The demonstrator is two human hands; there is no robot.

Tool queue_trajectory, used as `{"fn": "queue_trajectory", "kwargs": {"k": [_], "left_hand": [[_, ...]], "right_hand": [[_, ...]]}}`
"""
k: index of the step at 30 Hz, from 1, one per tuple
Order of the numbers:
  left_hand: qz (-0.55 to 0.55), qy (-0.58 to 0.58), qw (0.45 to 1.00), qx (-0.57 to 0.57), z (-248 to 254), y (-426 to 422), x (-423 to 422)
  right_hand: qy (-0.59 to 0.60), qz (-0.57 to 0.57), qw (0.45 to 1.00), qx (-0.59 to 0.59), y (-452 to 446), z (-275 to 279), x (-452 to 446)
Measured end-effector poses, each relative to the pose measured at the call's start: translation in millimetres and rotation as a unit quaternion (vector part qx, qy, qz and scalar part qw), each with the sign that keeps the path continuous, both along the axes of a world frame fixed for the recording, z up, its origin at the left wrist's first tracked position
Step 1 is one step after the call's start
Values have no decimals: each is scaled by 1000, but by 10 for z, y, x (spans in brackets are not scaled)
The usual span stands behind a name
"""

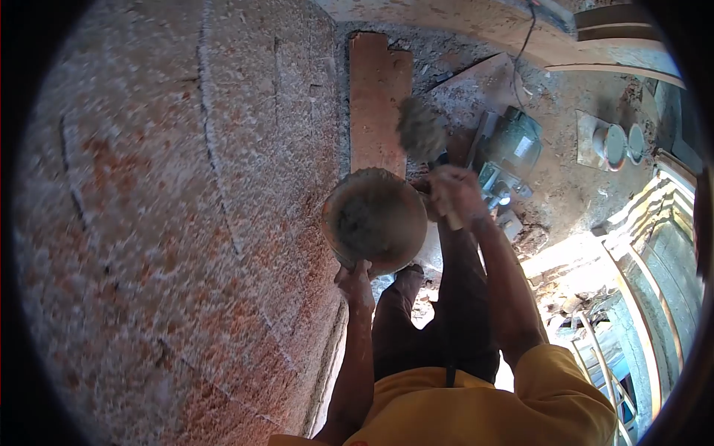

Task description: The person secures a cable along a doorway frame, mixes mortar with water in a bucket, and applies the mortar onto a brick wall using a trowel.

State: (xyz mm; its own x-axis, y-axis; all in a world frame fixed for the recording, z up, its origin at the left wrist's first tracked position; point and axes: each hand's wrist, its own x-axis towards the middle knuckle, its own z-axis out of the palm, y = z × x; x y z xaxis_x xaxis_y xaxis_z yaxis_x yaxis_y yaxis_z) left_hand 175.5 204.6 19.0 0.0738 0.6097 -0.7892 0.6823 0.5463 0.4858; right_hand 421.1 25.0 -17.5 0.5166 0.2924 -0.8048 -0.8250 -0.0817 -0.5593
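My left hand (pixel 355 284) is closed on the near rim of a round bowl (pixel 416 241), holding it in front of my legs. Grey, wet-looking mortar (pixel 372 223) lies inside the bowl. To the right of the bowl, my right hand (pixel 455 195) is wrapped round the handle of a trowel (pixel 454 221); the hand is a little blurred. A lump of mortar (pixel 422 130) covers the trowel's blade, hiding its shape. The lump is beyond the bowl's far right edge, apart from the wall.
A rough, patchy wall (pixel 163 201) rises close on my left. On the ground ahead lies a reddish board (pixel 378 97). A greenish container (pixel 513 141) stands to the right, with two buckets (pixel 616 146) farther off. A dark cable (pixel 526 41) hangs at the top.
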Motion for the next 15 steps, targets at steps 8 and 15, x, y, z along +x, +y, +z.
{"fn": "queue_trajectory", "kwargs": {"k": [8, 15], "left_hand": [[-81, 88, 991, 58, -112, 16, -366], [-43, 110, 991, 64, -362, -49, -197]], "right_hand": [[-390, -71, 795, -460, 468, -1293, 705], [-310, 76, 945, -75, 2493, -482, 700]]}}
